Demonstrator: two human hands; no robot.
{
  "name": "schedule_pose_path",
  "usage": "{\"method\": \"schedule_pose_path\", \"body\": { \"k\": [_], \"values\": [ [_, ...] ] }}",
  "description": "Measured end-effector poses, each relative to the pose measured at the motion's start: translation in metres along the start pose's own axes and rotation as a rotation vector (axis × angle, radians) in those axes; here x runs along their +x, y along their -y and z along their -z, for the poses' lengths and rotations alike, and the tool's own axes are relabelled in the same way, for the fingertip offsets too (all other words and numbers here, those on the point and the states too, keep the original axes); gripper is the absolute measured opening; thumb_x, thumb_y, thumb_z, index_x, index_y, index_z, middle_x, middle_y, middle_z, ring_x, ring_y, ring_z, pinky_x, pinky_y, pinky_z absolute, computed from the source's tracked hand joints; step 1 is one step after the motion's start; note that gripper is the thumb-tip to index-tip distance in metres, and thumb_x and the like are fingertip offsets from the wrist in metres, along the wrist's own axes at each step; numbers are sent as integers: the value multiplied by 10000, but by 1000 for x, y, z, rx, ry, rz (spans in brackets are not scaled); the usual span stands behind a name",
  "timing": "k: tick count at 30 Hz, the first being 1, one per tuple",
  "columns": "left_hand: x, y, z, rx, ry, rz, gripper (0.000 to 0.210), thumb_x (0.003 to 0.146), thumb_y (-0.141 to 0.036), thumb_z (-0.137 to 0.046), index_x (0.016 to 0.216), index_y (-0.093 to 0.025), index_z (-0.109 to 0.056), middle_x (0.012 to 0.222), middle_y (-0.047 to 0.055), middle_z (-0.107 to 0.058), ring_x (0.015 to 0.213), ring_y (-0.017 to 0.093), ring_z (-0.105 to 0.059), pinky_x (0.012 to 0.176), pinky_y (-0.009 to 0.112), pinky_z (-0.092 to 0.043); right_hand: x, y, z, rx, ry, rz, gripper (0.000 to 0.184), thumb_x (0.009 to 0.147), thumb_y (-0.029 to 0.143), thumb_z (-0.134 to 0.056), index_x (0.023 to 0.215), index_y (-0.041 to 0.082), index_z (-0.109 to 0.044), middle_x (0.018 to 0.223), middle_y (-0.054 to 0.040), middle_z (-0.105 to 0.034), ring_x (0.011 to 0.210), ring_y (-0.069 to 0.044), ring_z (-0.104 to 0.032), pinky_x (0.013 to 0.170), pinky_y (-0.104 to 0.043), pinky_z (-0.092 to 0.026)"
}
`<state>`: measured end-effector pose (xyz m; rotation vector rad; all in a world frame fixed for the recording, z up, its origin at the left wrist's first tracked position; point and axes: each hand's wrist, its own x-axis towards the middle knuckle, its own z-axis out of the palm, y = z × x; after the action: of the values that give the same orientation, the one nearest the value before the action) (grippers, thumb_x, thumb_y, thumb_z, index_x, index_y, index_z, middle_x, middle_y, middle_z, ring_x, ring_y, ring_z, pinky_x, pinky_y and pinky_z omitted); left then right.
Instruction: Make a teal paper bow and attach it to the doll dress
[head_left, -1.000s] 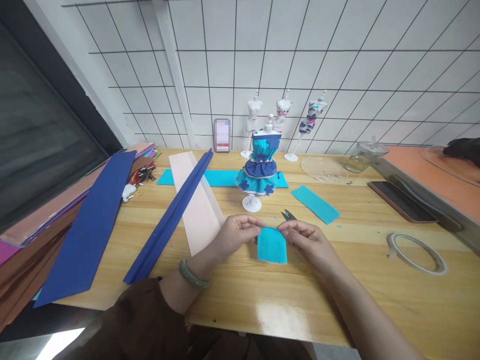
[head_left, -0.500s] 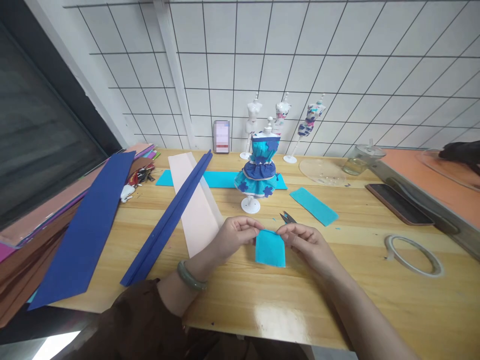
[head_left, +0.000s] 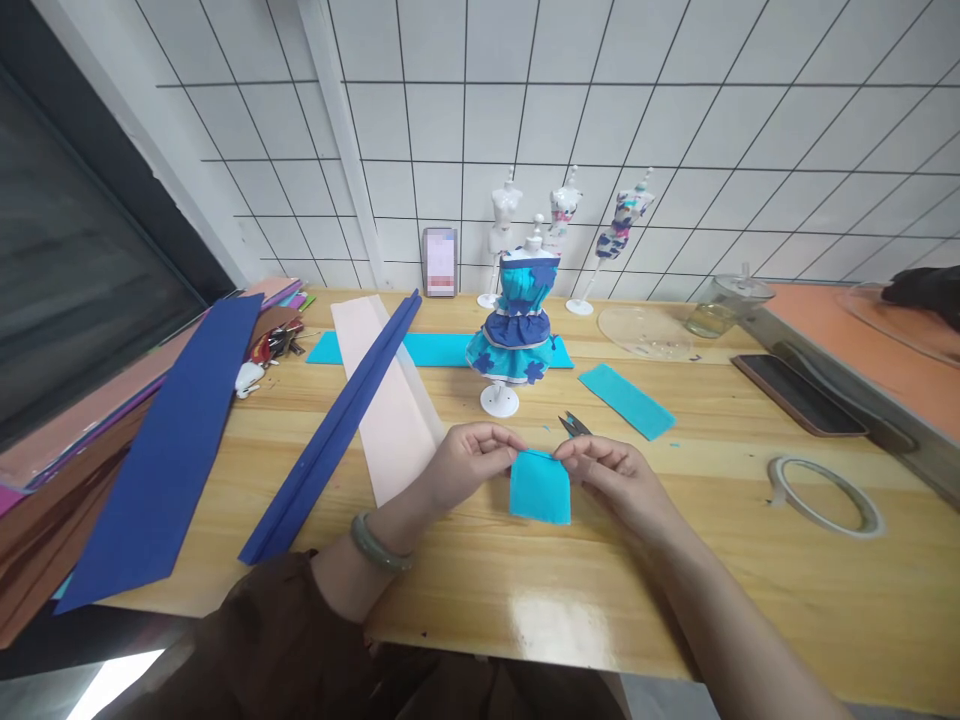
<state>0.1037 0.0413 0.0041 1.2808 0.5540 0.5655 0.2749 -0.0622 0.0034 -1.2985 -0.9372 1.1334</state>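
Observation:
A small turquoise crepe paper piece (head_left: 540, 490) hangs between my hands above the table. My left hand (head_left: 474, 462) pinches its upper left corner, and my right hand (head_left: 604, 470) pinches the upper right one. Its top edge looks slightly folded. Just beyond my right hand lie small dark-bladed scissors (head_left: 574, 424), their rear part hidden by that hand. Behind my hands stands a miniature dress form (head_left: 525, 310) wearing a turquoise and dark blue paper dress. A turquoise paper strip (head_left: 628, 401) lies to its right.
Left are a folded dark blue strip (head_left: 330, 440), pale pink paper (head_left: 390, 420) and a wide blue sheet (head_left: 165, 450). A tape roll (head_left: 825, 495), a dark phone (head_left: 799, 394) and a glass cup (head_left: 709, 318) sit right. A lit phone (head_left: 440, 262) leans on the tiled wall.
The view has tilted slightly, so things on the table sit a little higher. My hands keep their pinch on the turquoise paper, whose top corners now curve down more.

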Motion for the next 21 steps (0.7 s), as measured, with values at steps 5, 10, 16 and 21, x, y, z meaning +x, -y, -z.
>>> {"method": "schedule_pose_path", "body": {
  "k": [5, 10, 16, 21],
  "values": [
    [-1, -4, -1, 79, -1, -44, 169, 688, -271, -637, 781, -131, -646, 735, 34, -661, 679, 124, -598, 658, 241, -471, 0, -1, 1, -48, 10, 26, 167, 722, 354, -649, 780, 200, -680, 726, -25, -682, 676, -157, -616, 672, -288, -483],
    [-3, -8, -2, 123, -11, -51, 184, 693, -286, -628, 780, -125, -641, 754, 47, -665, 681, 127, -596, 658, 240, -469, -2, 4, 0, -98, 9, 8, 194, 716, 375, -651, 791, 198, -676, 744, -32, -687, 692, -169, -625, 690, -303, -487],
    [-4, -7, -7, 157, -40, -64, 159, 674, -261, -658, 739, -128, -599, 720, 27, -645, 673, 110, -588, 651, 219, -463, -1, 4, -8, -121, -62, 42, 204, 688, 401, -680, 691, 199, -653, 670, -3, -651, 622, -130, -580, 627, -264, -462],
    [-4, 0, -7, 216, -45, -103, 135, 695, -250, -634, 745, -128, -601, 708, 26, -629, 660, 114, -586, 625, 221, -465, 1, 0, -11, -121, -108, 54, 229, 673, 402, -696, 741, 201, -612, 613, 22, -618, 564, -112, -559, 582, -252, -451]
  ]
}}
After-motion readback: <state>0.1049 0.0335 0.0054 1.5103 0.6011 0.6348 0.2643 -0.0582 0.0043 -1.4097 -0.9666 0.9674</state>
